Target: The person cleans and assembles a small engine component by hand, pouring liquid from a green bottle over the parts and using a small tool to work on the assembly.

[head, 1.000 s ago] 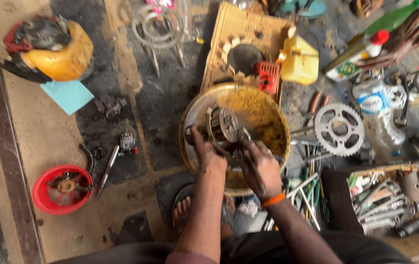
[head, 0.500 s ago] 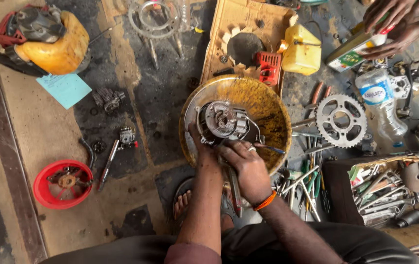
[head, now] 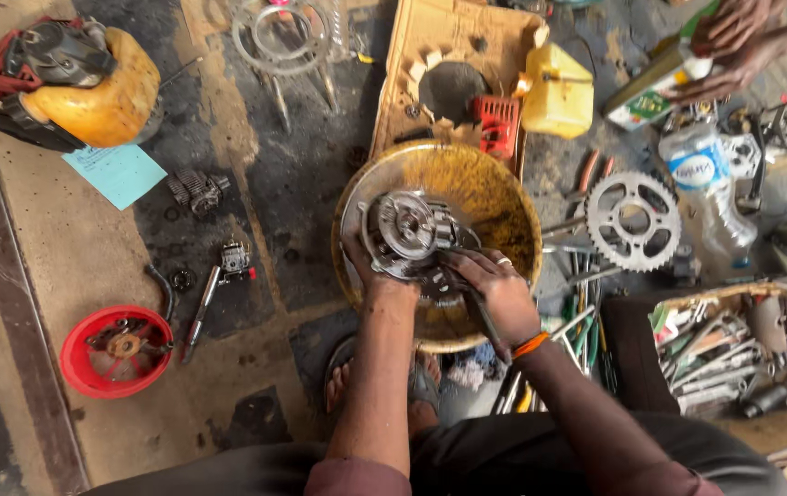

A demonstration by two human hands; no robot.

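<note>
Left hand (head: 368,266): grips the grey metal engine part (head: 407,230) by its left side
Right hand (head: 494,289): closed on a thin tool (head: 478,308), pressing at the part's lower edge
Where: middle of the frame, over the round yellow bowl (head: 494,197) on the floor
Tip: hold the part steady, work the tool slowly

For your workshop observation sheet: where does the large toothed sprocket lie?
In the head view, the sprocket lies on the floor, right of the yellow basin, beside a plastic bottle.

Floor: red cover (head: 116,351) lower left, blue paper (head: 119,174) beside yellow engine (head: 81,84). Sprocket (head: 633,221) lay right, near plastic bottle (head: 706,184); yellow can (head: 557,92) above.
</note>
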